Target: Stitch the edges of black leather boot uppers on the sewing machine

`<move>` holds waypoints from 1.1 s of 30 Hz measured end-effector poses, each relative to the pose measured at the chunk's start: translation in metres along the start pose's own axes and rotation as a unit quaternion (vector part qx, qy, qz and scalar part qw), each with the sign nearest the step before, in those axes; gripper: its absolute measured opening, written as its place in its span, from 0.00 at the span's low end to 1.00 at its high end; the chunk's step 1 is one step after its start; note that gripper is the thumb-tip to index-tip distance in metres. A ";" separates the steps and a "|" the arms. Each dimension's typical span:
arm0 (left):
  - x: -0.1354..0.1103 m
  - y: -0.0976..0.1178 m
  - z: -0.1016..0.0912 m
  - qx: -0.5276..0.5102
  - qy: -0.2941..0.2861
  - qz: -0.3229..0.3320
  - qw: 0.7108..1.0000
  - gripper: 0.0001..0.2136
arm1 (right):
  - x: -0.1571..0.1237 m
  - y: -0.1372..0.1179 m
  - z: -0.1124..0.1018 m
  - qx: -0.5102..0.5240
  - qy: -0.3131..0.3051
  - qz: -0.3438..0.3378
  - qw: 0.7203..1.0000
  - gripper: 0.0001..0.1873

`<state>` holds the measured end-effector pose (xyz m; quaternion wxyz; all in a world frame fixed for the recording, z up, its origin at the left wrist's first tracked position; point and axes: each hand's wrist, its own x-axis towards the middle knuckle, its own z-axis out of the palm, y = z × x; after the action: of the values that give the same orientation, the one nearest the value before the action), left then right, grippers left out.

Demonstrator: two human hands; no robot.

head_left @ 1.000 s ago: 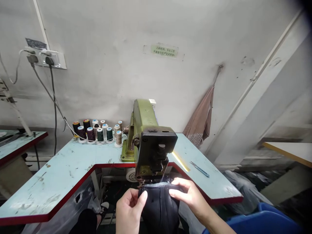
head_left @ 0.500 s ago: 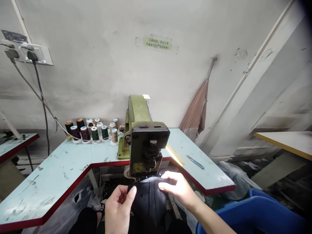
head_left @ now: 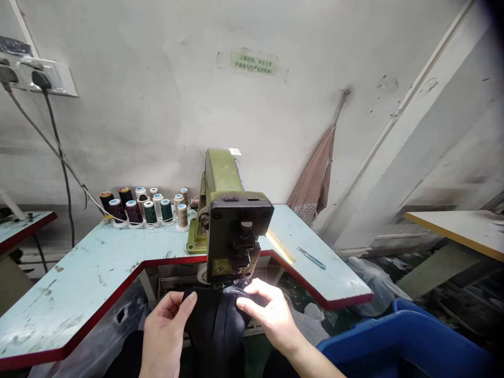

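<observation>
A black garment (head_left: pixel 218 331) hangs below the head of a green and black sewing machine (head_left: pixel 240 231), its upper edge stretched between my two hands. My left hand (head_left: pixel 169 320) pinches that edge at its left end, thumb on top. At the right, my right hand (head_left: pixel 270 312) grips the same edge between thumb and fingers, close under the machine head. Part of the edge lies beneath the machine, so whether the needle touches it is hidden.
Several thread spools (head_left: pixel 149 212) stand on the left of the pale blue table (head_left: pixel 94 262), which has a red edge. Thread snips (head_left: pixel 312 258) and a yellowish strip (head_left: pixel 280 247) lie at right. A blue bin (head_left: pixel 394 336) stands lower right; a brown cloth (head_left: pixel 315 178) hangs on the wall.
Both hands have shifted left with the black garment, and its edge is now drawn out flatter to the left of the machine head. The camera view has moved slightly.
</observation>
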<state>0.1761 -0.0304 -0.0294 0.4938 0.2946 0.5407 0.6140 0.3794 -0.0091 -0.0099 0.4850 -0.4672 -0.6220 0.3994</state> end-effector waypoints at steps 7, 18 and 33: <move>0.009 -0.005 -0.004 0.025 -0.013 -0.020 0.999 0.22 | -0.001 0.010 0.006 -0.022 0.028 -0.067 0.997 0.08; 0.013 -0.008 -0.010 0.007 -0.021 -0.034 0.999 0.21 | 0.010 0.000 0.008 0.020 -0.028 0.023 0.999 0.11; 0.016 0.037 0.007 0.411 -0.223 0.268 0.842 0.11 | 0.025 -0.017 0.008 -0.078 -0.099 -0.012 0.992 0.14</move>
<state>0.1662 -0.0099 0.0047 0.2504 0.7330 0.5188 0.3618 0.3657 0.0109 0.0107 0.3881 -0.4538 -0.7020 0.3882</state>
